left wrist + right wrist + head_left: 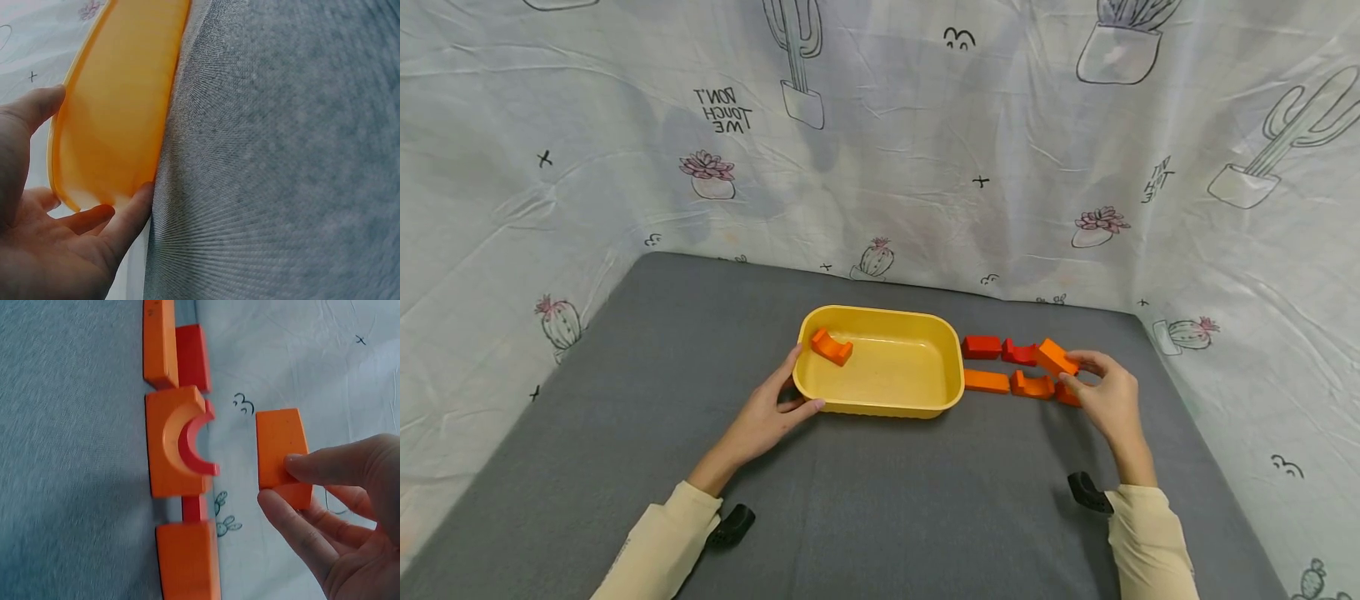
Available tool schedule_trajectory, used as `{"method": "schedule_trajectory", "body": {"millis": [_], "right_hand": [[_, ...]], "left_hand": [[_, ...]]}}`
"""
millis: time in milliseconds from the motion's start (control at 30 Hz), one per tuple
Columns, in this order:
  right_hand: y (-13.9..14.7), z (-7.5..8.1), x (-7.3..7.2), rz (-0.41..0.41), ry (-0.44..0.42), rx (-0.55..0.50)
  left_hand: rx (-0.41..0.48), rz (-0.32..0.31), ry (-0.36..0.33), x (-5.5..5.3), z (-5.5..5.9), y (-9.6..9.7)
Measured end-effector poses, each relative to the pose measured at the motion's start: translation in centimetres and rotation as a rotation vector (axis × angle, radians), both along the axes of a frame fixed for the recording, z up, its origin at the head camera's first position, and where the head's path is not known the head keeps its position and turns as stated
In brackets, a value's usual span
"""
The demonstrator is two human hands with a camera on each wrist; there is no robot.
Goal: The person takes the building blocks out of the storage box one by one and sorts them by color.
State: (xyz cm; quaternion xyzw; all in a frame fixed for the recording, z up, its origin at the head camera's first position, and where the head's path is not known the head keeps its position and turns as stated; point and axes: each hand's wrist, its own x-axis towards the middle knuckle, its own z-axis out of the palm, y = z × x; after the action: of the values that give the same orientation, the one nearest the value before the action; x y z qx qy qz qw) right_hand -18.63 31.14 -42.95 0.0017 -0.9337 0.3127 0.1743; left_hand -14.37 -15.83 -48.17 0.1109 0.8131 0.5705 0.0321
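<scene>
My left hand (758,427) grips the left end of a yellow plastic tray (895,375), the thumb at its rim and the other fingers around its end wall. Inside the tray, at the left, lies an orange block with a curved notch (831,347). Between thumb and fingers of my right hand (1111,398) is an orange rectangular block (278,444), pinched above the right end of two block rows. The front row has an orange block (987,382), a notched orange block (1032,386) and another orange block (187,559), partly hidden in the head view.
Behind the orange row stand a red block (982,347) and a red notched block (1018,352); more red shows in the right wrist view. Both rows start close to the tray's right side. A grey tabletop (887,500) meets a cactus-print cloth (910,150) behind.
</scene>
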Motion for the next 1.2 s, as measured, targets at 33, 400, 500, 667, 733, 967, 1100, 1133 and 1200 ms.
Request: {"method": "schedule_trajectory", "body": {"millis": [33, 400, 500, 667, 733, 967, 1100, 1133, 1200], "right_hand": [[0.2, 0.0, 0.1, -0.020, -0.009, -0.003], [2.1, 0.6, 1.4, -0.229, -0.008, 0.022], [2.9, 0.5, 1.7, -0.281, -0.021, 0.022], [3.9, 0.1, 2.1, -0.316, -0.058, 0.020], [4.1, -0.1, 2.2, -0.319, -0.066, 0.023], [4.8, -0.6, 2.4, -0.411, -0.096, 0.004], [5.4, -1.2, 2.3, -0.450, -0.133, 0.001], [5.6, -1.4, 2.3, -0.449, -0.138, 0.001], [5.8, -1.8, 2.4, -0.447, -0.147, 0.002]], "left_hand": [[0.001, -0.002, 0.002, 0.0, 0.0, 0.0], [-0.006, -0.004, -0.004, 0.0, 0.4, 0.1], [-0.008, -0.009, -0.008, -0.1, 0.4, 0.2], [-0.004, -0.010, -0.021, 0.0, 0.4, 0.2], [-0.002, -0.008, -0.025, 0.0, 0.4, 0.3], [-0.010, -0.002, -0.026, 0.1, 0.4, 0.3], [-0.012, 0.000, -0.029, 0.1, 0.4, 0.2], [-0.013, -0.001, -0.026, 0.1, 0.4, 0.1], [-0.011, -0.006, -0.021, 0.2, 0.3, 0.1]]}}
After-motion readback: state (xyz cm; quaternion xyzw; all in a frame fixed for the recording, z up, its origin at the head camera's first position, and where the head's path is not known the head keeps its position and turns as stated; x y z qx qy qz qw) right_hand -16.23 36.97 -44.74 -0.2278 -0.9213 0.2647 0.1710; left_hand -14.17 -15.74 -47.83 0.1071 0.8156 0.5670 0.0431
